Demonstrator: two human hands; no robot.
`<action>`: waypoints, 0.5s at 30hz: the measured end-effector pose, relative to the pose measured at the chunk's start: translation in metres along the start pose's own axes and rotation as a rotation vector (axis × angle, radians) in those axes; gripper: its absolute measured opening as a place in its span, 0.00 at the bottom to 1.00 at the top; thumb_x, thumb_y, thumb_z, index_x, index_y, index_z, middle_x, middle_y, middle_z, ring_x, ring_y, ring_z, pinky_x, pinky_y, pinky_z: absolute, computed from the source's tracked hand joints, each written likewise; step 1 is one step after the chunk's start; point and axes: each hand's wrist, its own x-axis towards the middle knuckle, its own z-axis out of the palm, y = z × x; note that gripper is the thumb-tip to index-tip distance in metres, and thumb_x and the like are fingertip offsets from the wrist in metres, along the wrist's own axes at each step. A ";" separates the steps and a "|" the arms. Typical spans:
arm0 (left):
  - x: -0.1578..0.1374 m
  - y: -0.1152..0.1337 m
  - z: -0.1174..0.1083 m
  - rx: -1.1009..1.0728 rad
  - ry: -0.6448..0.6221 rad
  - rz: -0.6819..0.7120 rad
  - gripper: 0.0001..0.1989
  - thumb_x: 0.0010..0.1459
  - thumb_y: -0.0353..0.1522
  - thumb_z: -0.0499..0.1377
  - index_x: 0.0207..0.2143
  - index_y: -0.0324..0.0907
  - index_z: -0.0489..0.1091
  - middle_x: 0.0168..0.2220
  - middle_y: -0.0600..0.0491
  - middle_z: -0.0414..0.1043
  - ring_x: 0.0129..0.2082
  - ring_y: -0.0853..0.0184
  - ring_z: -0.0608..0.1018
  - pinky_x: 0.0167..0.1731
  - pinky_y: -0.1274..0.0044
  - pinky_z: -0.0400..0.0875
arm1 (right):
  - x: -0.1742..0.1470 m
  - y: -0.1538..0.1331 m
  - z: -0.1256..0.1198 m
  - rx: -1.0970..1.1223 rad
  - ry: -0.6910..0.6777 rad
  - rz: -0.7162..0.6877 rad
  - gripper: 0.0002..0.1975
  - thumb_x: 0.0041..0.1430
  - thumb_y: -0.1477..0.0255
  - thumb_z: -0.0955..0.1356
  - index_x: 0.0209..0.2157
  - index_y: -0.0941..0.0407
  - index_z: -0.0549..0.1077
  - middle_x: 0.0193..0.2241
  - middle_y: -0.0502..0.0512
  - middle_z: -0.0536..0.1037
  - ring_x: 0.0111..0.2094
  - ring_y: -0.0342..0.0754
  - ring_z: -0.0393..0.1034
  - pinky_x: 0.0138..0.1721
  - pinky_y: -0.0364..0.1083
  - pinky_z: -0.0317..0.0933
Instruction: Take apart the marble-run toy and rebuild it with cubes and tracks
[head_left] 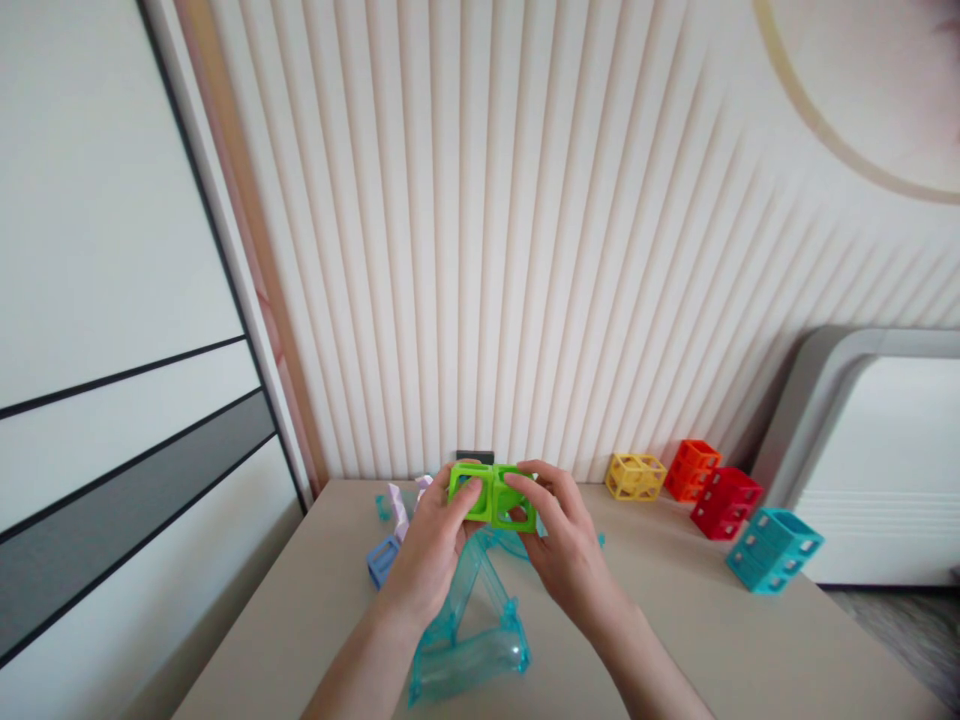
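Two bright green open-frame cube blocks sit side by side in front of me, held above the table. My left hand is closed on the left green cube block, thumb across its near face. Closed on the right green cube block is my right hand, its fingers over the top and side. The two blocks touch along one edge; whether they are locked together I cannot tell. Beneath my hands lie clear teal plastic track pieces, including a curved trough.
Left of my hands are a blue frame block and lilac pieces. Along the table's right side stand yellow, orange, red and teal frame blocks. A ribbed wall rises behind.
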 end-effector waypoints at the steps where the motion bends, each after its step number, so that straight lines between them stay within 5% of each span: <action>1: 0.000 -0.001 0.001 0.008 0.000 0.008 0.17 0.51 0.40 0.70 0.40 0.42 0.73 0.40 0.51 0.79 0.42 0.60 0.81 0.40 0.73 0.75 | 0.001 -0.003 0.000 0.035 -0.020 0.035 0.24 0.63 0.78 0.65 0.59 0.45 0.69 0.55 0.59 0.69 0.49 0.52 0.72 0.48 0.52 0.72; 7: 0.002 0.000 -0.004 0.023 0.033 0.062 0.18 0.54 0.39 0.68 0.44 0.43 0.71 0.41 0.51 0.79 0.42 0.61 0.81 0.39 0.75 0.75 | 0.006 -0.018 -0.007 0.218 -0.036 0.215 0.28 0.63 0.66 0.70 0.63 0.47 0.63 0.63 0.60 0.63 0.63 0.57 0.61 0.59 0.55 0.65; 10: 0.001 0.000 -0.005 0.026 0.015 0.044 0.18 0.53 0.39 0.69 0.44 0.42 0.72 0.41 0.50 0.79 0.42 0.60 0.81 0.38 0.75 0.75 | 0.005 -0.016 -0.006 0.330 -0.043 0.299 0.23 0.66 0.65 0.67 0.61 0.49 0.66 0.58 0.60 0.70 0.56 0.54 0.70 0.53 0.51 0.69; 13: 0.002 0.000 -0.004 0.059 0.047 0.034 0.19 0.52 0.40 0.69 0.43 0.42 0.73 0.40 0.50 0.80 0.41 0.60 0.82 0.36 0.76 0.75 | 0.004 -0.009 -0.003 0.394 -0.093 0.348 0.28 0.65 0.67 0.68 0.65 0.49 0.60 0.51 0.58 0.77 0.47 0.51 0.76 0.47 0.49 0.73; 15: 0.004 0.000 -0.004 0.070 0.095 0.028 0.19 0.51 0.41 0.69 0.42 0.41 0.73 0.37 0.51 0.80 0.40 0.60 0.82 0.35 0.76 0.75 | 0.003 -0.003 -0.001 0.282 -0.061 0.300 0.32 0.64 0.72 0.68 0.67 0.48 0.58 0.52 0.58 0.76 0.51 0.52 0.74 0.51 0.52 0.72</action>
